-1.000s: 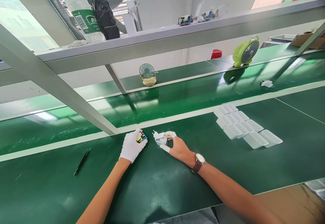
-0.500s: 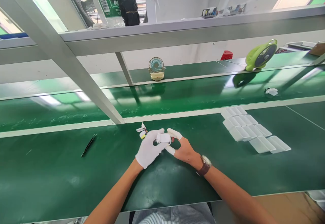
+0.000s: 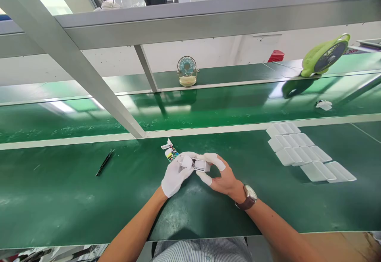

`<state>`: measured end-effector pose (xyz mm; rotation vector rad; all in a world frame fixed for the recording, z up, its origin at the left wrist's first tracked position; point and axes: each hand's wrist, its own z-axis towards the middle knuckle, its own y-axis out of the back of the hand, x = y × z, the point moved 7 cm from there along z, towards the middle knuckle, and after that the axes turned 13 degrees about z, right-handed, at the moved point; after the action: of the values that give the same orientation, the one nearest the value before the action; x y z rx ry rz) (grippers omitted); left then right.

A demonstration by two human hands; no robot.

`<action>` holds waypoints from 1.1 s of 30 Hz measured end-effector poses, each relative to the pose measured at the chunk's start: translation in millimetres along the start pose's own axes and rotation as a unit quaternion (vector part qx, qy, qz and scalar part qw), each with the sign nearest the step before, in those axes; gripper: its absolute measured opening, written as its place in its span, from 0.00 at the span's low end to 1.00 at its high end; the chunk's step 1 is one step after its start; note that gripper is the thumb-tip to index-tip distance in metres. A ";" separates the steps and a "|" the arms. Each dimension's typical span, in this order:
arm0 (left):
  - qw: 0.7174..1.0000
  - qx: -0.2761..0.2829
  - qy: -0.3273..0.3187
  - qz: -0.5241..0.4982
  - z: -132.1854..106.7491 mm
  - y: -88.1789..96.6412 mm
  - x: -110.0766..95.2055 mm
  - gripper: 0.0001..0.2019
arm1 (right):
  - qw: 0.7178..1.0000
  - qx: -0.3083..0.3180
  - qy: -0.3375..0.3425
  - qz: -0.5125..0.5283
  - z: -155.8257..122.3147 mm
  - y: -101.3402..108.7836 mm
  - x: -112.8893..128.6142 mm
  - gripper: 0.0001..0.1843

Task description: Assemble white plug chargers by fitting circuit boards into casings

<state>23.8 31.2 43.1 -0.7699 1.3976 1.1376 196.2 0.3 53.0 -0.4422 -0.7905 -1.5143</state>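
Observation:
In a white glove, my left hand (image 3: 176,175) pinches a small white plastic piece (image 3: 187,161). My right hand (image 3: 225,176), wearing white finger covers, grips a small white plastic casing (image 3: 203,165) from its right side. The casing's open side shows a dark-edged interior with something metallic, too small to make out. Both parts meet or nearly meet between the hands; whether they are joined, I cannot tell. Just beyond the left fingers lies a small circuit board (image 3: 172,154) with a white part and thin wires, partly covered by the glove.
Black tweezers (image 3: 105,162) lie on the green table (image 3: 74,202) to the left. Several translucent white trays (image 3: 312,171) overlap at the right. Farther back stand a small fan (image 3: 187,71) and a green fan (image 3: 324,55). A metal post (image 3: 98,87) slants across the left.
The white casing has shifted slightly right and turned, so its open side now shows. My right hand has moved right with it. The view has tilted downward.

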 end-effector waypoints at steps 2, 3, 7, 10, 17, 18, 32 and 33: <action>1.000 0.003 -0.001 -0.019 0.4 -1.5 -2.1 0.21 | 1.000 0.009 -0.002 0.000 1.0 0.1 1.3 0.40; 1.000 0.001 -0.001 -0.027 0.6 -1.8 -2.9 0.20 | 1.000 0.015 -0.002 -0.004 1.6 0.0 2.0 0.40; 0.999 -0.016 0.013 -0.042 1.2 -1.6 -3.3 0.20 | 0.999 0.025 -0.006 -0.025 3.3 0.8 4.7 0.37; 0.999 -0.021 0.013 -0.038 2.1 -1.2 -2.4 0.19 | 0.999 0.030 -0.013 -0.028 3.9 1.2 6.9 0.35; 0.999 -0.016 -0.010 0.030 4.6 -1.7 14.9 0.25 | 0.973 -0.112 -0.166 0.117 0.0 8.1 -17.7 0.19; 0.998 -0.021 -0.010 0.056 4.5 -2.3 18.5 0.27 | 0.956 -0.151 -0.188 0.166 -1.9 9.4 -24.5 0.17; 0.948 -0.135 -0.138 0.253 -0.9 -3.9 -4.0 0.25 | 0.740 -0.172 -0.451 0.467 -21.0 -32.0 -55.9 0.15; 0.949 -0.136 -0.139 0.249 -1.6 -3.2 -4.5 0.25 | 0.738 -0.168 -0.454 0.470 -21.5 -33.6 -55.9 0.15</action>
<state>27.0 28.0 46.7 -0.4233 1.2372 1.7884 173.9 23.2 -7.8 -1.6595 -0.7941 -0.3754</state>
